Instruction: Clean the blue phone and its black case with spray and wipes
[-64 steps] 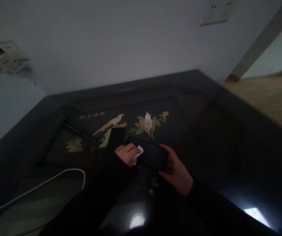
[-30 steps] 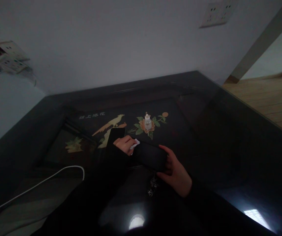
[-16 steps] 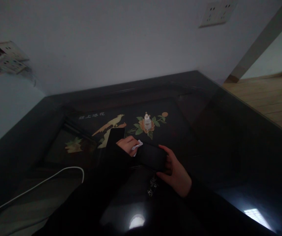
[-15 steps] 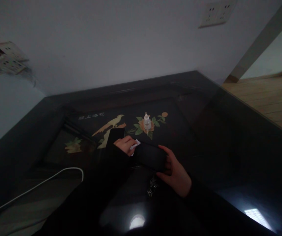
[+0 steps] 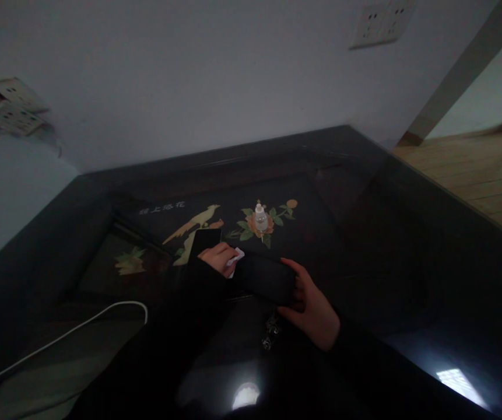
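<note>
My right hand [image 5: 309,303] grips a black phone [image 5: 264,278] by its right end, holding it flat above the dark glass table [image 5: 386,245]. My left hand [image 5: 216,257] is closed on a small white wipe [image 5: 235,256] and presses it on the phone's left end. A charm [image 5: 270,333] hangs below the phone. Just behind my left hand a second black phone [image 5: 203,238] lies on the table. A small clear bottle [image 5: 260,216] stands behind them on the flower picture.
A white cable [image 5: 67,332] curves over the table's near left. Wall sockets [image 5: 379,23] sit at upper right, more sockets [image 5: 6,108] at far left. Wooden floor [image 5: 478,169] lies beyond the table's right edge.
My left hand has slid the wipe back and forth over the phone's left part, from lower down up to the left end. My right hand has barely moved.
</note>
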### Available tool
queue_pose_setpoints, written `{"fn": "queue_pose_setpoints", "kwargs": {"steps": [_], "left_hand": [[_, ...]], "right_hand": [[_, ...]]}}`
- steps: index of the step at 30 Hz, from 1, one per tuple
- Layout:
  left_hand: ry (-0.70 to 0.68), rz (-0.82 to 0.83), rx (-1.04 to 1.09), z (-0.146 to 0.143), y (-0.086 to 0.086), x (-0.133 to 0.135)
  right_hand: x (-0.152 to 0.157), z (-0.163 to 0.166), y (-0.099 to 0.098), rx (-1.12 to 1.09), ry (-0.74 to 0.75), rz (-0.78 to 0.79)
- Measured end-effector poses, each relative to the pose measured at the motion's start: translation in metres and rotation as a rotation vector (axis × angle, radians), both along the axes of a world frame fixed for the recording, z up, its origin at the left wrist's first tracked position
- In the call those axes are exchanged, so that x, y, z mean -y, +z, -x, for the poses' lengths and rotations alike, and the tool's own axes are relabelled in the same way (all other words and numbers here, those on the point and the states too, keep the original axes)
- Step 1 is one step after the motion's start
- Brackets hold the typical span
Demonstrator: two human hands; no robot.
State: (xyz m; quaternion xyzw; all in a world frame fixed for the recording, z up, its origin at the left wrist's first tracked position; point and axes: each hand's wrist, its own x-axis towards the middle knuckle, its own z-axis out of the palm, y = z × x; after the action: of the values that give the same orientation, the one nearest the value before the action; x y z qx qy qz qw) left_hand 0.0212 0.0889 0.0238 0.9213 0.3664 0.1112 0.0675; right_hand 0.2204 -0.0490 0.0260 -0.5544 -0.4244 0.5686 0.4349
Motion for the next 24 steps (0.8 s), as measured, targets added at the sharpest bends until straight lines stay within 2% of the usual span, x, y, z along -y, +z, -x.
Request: {"fn": "queue_pose_setpoints", "kwargs": {"steps": [4,9,14,20,24], "left_hand": [[0.000,0.082,-0.067,0.014,-0.003,0.007],[-0.109,0.137,0.141,-0.006,0.000,0.024],[0.015,-0.010,0.112,-0.008,-0.001,0.018],[0.081,-0.018,0.148,0.010,0.000,0.015],[0.135,-0.062,0.137,0.003,0.000,0.007]], "right_hand": [[0.000,0.000,0.002,0.016,0.000,0.003],[-0.001,0.001,0.006,-0.008,-0.008,0.028],[-0.001,0.001,0.005,-0.002,-0.003,0.018],[0.000,-0.001,-0.001,0.003,0.001,-0.015],[0.000,0.000,0.001,0.008,0.000,-0.019]]}}
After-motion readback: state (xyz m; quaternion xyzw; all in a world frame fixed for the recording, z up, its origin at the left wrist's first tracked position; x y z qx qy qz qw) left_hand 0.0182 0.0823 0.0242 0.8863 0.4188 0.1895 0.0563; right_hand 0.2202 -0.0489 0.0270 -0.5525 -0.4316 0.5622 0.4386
